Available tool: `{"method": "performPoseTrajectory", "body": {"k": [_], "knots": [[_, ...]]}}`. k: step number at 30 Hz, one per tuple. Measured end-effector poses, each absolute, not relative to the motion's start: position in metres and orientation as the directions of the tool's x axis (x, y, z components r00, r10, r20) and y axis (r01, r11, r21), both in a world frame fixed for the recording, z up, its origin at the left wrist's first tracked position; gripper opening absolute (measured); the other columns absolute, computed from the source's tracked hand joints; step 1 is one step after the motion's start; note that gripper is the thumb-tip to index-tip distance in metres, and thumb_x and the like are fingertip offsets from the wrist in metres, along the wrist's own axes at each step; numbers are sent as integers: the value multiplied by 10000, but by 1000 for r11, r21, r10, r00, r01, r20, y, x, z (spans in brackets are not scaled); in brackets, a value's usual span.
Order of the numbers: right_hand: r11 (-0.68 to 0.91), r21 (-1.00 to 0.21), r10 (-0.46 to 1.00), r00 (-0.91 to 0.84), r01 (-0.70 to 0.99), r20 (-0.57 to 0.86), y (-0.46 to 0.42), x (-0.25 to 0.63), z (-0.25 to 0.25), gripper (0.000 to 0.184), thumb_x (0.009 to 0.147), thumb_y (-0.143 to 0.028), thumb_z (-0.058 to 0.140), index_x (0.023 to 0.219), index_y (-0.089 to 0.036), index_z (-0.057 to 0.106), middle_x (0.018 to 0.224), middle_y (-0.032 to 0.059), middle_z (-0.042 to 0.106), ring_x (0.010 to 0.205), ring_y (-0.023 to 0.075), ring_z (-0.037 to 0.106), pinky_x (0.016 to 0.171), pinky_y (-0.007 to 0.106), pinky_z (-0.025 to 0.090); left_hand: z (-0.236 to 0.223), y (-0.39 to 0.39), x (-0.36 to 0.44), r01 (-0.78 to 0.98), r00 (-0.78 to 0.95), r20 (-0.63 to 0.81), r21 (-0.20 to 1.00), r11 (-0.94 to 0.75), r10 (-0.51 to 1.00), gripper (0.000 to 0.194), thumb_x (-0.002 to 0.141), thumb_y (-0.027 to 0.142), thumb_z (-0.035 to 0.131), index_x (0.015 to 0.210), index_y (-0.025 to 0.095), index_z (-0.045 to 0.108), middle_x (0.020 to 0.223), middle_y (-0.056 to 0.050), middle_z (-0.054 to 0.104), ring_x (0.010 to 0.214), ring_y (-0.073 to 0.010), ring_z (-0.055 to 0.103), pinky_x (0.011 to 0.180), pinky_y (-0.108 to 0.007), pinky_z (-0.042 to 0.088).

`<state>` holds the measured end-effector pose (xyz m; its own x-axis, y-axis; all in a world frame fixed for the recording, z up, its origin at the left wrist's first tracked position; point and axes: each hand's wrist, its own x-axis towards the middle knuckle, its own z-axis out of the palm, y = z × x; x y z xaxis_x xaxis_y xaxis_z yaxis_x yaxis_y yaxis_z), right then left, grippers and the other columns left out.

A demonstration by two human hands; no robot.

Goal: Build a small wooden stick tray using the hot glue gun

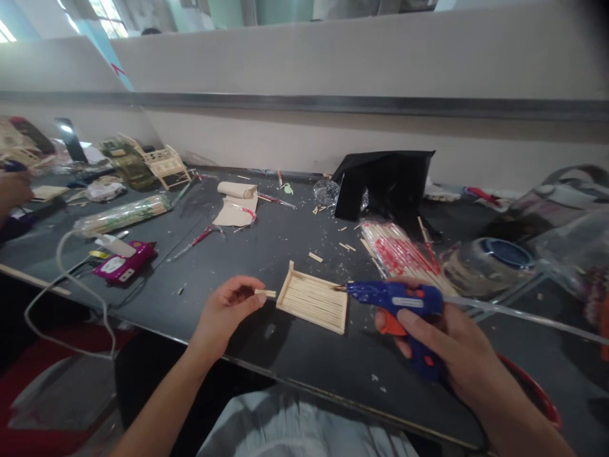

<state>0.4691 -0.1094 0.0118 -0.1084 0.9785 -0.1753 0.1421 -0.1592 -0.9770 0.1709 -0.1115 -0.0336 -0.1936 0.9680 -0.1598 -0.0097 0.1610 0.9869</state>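
Note:
Between the thumb and fingers of my left hand [233, 308] is a short wooden stick [266, 293], its end close to the left side of a small wooden panel [314, 297]. The panel lies on the dark table, built from thin sticks laid side by side, with a short post upright at its far left corner. My right hand [442, 336] is wrapped round a blue glue gun [404, 301] with an orange trigger. The gun's nozzle points left, over the panel's right edge; whether it touches the panel I cannot tell.
A pack of sticks [397, 251] and a jar [495, 263] lie to the right, near a black folded sheet [385, 181]. Leftward are a purple power strip [126, 261], bagged sticks [126, 214] and a small wooden chair [166, 165]. Another person's hand [13, 190] shows far left.

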Motion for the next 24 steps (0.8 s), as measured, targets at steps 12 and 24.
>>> {"method": "performPoseTrajectory", "body": {"k": [12,24], "knots": [[-48,-961,949,-289,271,-129,-103,451,-11,421,864,-420,540,1207,-220,402,792,15,637,514,104,521,432,201,423,-38,-114,179,311,-145,56,951,-8,988,126,753,244,657,866,195,634,937,-40,684,909,-170,628,838,-291,464],[10,-961,960,-270,277,-68,-103,456,-19,402,868,-415,549,1216,-261,418,830,2,647,503,98,533,427,202,412,-54,-115,187,649,-33,374,713,-264,927,177,808,181,616,972,224,667,921,-15,646,821,-121,617,769,-248,495]]}}
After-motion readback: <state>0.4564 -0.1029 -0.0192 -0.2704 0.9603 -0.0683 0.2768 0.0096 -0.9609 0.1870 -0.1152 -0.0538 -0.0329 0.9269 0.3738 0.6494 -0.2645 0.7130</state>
